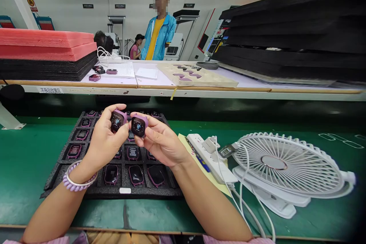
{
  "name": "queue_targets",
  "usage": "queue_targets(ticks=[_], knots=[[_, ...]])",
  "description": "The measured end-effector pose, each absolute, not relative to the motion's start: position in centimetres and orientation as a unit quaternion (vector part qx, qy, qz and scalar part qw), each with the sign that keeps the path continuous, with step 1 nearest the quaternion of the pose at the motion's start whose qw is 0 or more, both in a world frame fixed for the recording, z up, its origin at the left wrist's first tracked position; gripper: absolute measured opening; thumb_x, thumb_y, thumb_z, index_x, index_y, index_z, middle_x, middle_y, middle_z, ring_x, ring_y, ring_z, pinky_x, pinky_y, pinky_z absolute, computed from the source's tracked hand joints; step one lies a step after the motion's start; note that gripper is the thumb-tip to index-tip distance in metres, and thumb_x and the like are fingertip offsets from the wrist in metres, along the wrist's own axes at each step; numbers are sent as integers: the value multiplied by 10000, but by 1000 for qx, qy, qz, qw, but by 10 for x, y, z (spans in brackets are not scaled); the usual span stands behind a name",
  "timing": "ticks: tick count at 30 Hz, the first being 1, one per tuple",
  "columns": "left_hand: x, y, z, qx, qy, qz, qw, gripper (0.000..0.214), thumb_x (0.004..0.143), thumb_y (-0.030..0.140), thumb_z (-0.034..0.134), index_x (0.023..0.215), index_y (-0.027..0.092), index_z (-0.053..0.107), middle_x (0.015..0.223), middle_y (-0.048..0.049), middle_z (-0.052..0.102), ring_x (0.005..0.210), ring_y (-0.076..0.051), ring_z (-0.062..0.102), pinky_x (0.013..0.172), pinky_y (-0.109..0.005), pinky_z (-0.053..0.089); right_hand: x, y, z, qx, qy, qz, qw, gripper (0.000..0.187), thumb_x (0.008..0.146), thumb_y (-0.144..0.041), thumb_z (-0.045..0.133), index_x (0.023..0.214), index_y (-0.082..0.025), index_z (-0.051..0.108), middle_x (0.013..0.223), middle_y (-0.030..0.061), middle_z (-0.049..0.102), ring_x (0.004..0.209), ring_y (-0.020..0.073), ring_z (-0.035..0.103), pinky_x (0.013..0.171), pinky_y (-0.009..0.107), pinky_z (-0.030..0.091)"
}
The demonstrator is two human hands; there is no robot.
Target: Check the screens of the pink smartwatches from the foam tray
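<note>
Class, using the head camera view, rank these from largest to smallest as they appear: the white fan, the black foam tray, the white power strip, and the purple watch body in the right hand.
1. Black foam tray
2. White fan, close in spread to the tray, so the top two are unsure
3. White power strip
4. Purple watch body held in the right hand

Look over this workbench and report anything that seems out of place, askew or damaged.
Little stands out. The white fan lies flat on the green bench instead of standing upright, its cables loosely tangled by the power strip. The watch bodies sit squarely in the black foam tray; no damage shows.
</note>
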State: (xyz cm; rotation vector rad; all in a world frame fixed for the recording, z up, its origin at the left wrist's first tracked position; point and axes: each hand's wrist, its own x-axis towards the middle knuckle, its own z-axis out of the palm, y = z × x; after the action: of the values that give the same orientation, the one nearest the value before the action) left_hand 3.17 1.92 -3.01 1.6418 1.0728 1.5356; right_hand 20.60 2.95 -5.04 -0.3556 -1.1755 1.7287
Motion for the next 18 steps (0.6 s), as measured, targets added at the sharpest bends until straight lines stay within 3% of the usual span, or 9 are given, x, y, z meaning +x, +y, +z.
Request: queue_targets(ticks=[11, 15, 18], knots=[[31, 23, -28, 601, 403, 581, 372, 450, 756, 252, 721, 1184, 152, 624, 870, 9, 615, 758, -116, 589, 684, -226, 501, 207, 32, -53, -156, -483, 705, 496, 503, 792, -402, 979, 1219, -252, 759, 1072, 51, 719, 715, 149, 572, 712, 301, 524], [30, 29, -28, 530, 400, 576, 476, 631, 731, 338, 820, 1280, 138, 582, 889, 4, 631, 608, -74, 513, 540, -208, 428, 207, 40, -55, -180, -452, 714, 504, 467, 826, -348, 935, 1232, -235, 735, 1042, 48, 731, 769, 165, 643, 737, 297, 543], [29, 33, -29, 472, 372, 570, 560, 771, 736, 391, 852, 1380, 129, 517, 891, -17, 670, 586, -87, 563, 540, -219, 467, 208, 48, -58, -193, -417, 727, 510, 425, 835, -354, 915, 1190, -210, 733, 1044, 72, 749, 785, 179, 676, 725, 294, 556]])
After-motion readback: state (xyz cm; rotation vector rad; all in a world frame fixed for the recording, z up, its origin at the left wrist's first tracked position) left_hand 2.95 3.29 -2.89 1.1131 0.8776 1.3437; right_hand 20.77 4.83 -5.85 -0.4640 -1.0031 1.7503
